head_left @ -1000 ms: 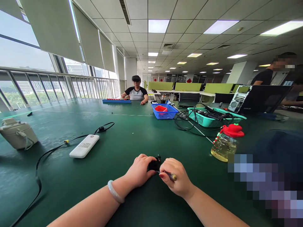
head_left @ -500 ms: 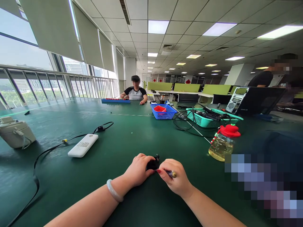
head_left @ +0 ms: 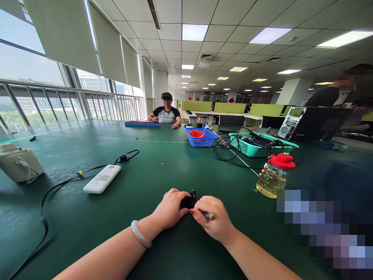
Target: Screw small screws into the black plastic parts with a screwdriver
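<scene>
My left hand [head_left: 169,208] is closed around a small black object [head_left: 188,202] on the green tabletop, with a thin part sticking up at its far end. The fingers cover much of it, so its kind does not show. In my right hand [head_left: 215,217] a slim pen-like tool [head_left: 209,215] is pinched, its brassy rear end pointing back toward me. The tool's tip lies behind the fingers, against or close to the black object; I cannot tell which. A pale bangle [head_left: 141,234] circles my left wrist.
Left of my hands lie a white power bank [head_left: 102,179] and a black strap [head_left: 44,223]. A bottle with a red lid [head_left: 274,177] stands to the right. Farther back are a blue basket [head_left: 201,141], a teal basket [head_left: 251,149] with cables, and a seated person [head_left: 166,112].
My right hand and the tool have shifted slightly left, closer to the black object. My left hand stays nearly still.
</scene>
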`<move>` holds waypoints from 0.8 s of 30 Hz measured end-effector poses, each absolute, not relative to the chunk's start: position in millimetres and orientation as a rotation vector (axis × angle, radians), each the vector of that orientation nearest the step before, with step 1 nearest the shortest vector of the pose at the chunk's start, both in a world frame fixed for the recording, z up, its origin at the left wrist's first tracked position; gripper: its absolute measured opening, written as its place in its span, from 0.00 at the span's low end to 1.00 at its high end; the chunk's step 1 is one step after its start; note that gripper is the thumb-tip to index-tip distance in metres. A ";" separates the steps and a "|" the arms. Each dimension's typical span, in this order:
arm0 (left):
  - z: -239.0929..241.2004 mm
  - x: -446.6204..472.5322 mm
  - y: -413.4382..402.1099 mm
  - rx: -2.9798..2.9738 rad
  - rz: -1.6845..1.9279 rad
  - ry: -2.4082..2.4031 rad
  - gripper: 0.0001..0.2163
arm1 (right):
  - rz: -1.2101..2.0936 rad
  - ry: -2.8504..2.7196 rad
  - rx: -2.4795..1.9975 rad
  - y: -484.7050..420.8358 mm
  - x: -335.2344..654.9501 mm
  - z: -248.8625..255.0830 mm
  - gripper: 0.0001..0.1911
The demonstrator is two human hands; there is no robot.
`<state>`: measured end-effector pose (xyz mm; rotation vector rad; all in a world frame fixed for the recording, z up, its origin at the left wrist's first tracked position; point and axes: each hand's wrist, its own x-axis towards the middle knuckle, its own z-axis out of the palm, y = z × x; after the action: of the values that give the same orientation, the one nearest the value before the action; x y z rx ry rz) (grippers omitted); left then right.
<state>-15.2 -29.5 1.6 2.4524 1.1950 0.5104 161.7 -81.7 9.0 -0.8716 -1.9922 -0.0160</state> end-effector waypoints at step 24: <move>-1.9 -14.5 -26.7 2.480 0.523 1.190 0.19 | 0.134 -1.912 -0.944 -80.2 174.7 14.3 0.22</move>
<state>-14.5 -26.7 -1.9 2.4800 1.1896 0.5230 174.7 -80.2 14.3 -0.9439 -1.9119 0.1340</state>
